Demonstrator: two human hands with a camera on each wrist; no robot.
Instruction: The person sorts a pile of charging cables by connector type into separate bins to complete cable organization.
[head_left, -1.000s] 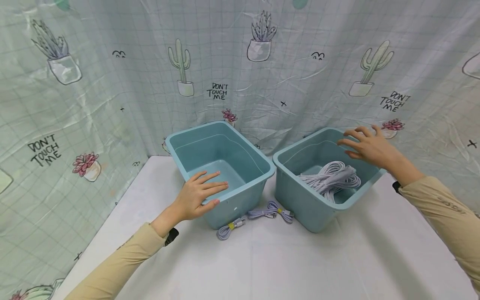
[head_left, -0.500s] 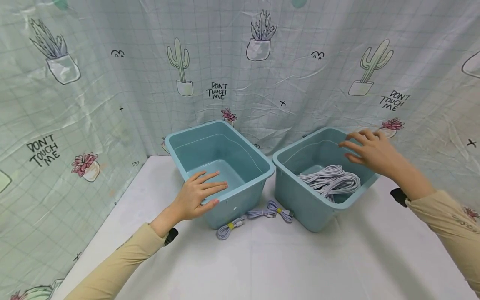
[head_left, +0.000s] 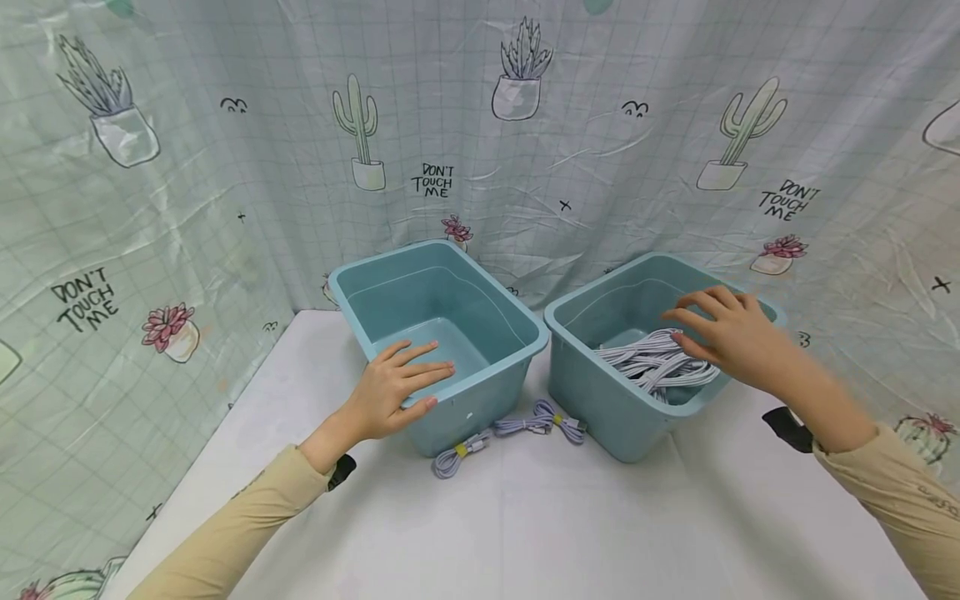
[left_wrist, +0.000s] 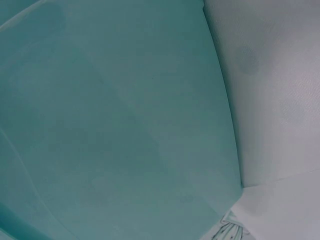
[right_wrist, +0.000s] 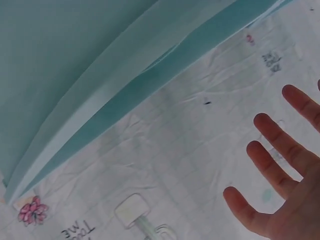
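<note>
My left hand (head_left: 392,390) lies over the near-left rim of the left blue-green plastic bin (head_left: 438,250), fingers spread toward its inside. No cable shows inside that bin. My right hand (head_left: 723,333) is over the right bin (head_left: 611,417), fingers loosely bent and holding nothing. Below it in that bin lies a pile of white cables (head_left: 648,358), partly hidden by the fingers. In the right wrist view the spread fingers (right_wrist: 285,142) show beside the bin's rim (right_wrist: 95,102). The left wrist view shows only the left bin's wall (left_wrist: 130,125) and the white tabletop, without the hand.
Several small coiled cables lie on the white table (head_left: 510,525) in front of the bins: one with a yellow tie (head_left: 447,461), others (head_left: 566,423) in the gap between them. A cactus-print curtain (head_left: 480,142) hangs close behind both bins.
A clear wrapper-like piece over the cables in the right bin a second ago is gone from sight. My right hand has come down and nearer, over the cables. The left hand stays put.
</note>
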